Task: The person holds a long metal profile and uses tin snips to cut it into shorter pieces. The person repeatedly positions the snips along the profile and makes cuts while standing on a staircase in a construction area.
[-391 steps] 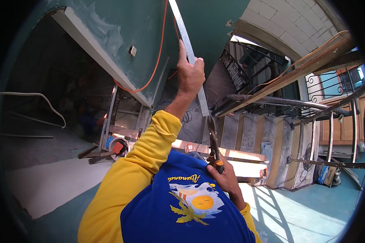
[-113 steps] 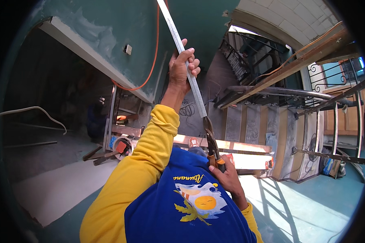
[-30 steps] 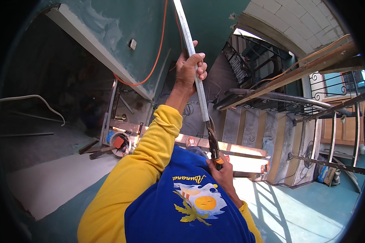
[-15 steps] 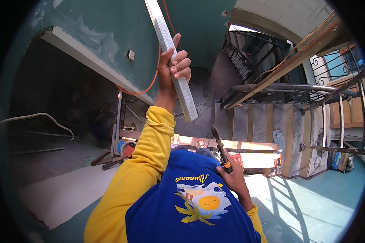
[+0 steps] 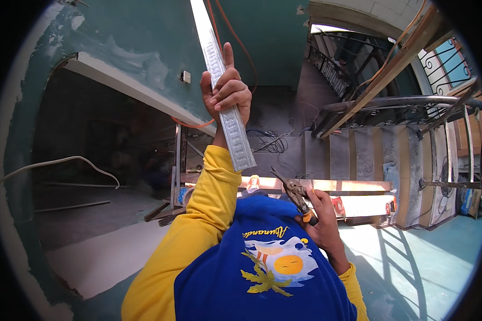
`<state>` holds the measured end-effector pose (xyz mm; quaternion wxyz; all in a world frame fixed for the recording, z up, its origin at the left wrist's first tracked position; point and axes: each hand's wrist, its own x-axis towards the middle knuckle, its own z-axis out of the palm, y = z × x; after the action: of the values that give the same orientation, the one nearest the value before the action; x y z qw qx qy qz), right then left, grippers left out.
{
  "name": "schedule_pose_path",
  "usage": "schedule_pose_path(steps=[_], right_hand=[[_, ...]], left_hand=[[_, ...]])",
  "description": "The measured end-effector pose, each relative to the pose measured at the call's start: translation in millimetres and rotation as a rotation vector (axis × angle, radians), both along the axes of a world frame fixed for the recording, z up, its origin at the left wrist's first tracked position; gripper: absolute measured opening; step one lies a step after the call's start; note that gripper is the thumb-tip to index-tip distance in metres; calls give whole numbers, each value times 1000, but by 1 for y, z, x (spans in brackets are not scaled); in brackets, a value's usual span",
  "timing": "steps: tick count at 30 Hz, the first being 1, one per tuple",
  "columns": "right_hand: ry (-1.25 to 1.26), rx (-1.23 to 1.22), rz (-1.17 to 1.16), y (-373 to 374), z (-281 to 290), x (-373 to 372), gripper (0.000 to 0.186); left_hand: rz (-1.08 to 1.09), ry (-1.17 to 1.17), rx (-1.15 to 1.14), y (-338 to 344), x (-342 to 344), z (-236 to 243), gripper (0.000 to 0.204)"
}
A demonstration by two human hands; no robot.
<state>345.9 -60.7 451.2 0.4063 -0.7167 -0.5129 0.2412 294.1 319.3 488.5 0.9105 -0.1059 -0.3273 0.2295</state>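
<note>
A long silvery metal channel (image 5: 234, 134) with a ribbed face slants up past the top edge of the view. My left hand (image 5: 231, 97) is raised and wrapped round it near its lower end, the index finger pointing up. Lower and to the right, my right hand (image 5: 322, 218) grips a pair of tin snips (image 5: 294, 191) with orange and dark handles. Their dark jaws point up and left, below the channel's end and apart from it. Part of the handles is hidden in my palm.
Beneath me lie long planks (image 5: 353, 185). Stairs (image 5: 367, 155) with a dark metal railing (image 5: 391, 104) and a slanting wooden beam (image 5: 380, 75) are on the right. An orange cable (image 5: 251, 59) hangs by the green wall (image 5: 139, 37); loose dark cables (image 5: 276, 143) lie on the floor.
The metal channel has rolled in my left hand so its ribbed face shows more. The snips have tilted further left in my right hand. The whole view has shifted a little.
</note>
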Motion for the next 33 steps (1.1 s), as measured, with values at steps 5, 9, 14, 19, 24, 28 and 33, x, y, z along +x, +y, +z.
schedule_pose_path(steps=[5,9,14,19,24,28,33], right_hand=[[52,8,42,0,7,-2,84],[171,-55,59,-5,14,-1,79],[248,-130,10,-15,26,0,69],[384,-337,-17,-23,39,4,67],[437,-420,-62,-28,40,2,66],[454,-457,-84,-26,45,1,64],[458,-477,-87,-17,50,2,64]], left_hand=[[-31,56,23,-4,-3,-12,75],[-7,286,51,-13,-2,-17,74],[39,408,108,-10,0,-41,61],[104,563,200,-15,10,-52,54],[146,696,254,-21,18,-49,55],[150,712,287,-21,22,-52,59],[180,745,327,-22,23,-46,54]])
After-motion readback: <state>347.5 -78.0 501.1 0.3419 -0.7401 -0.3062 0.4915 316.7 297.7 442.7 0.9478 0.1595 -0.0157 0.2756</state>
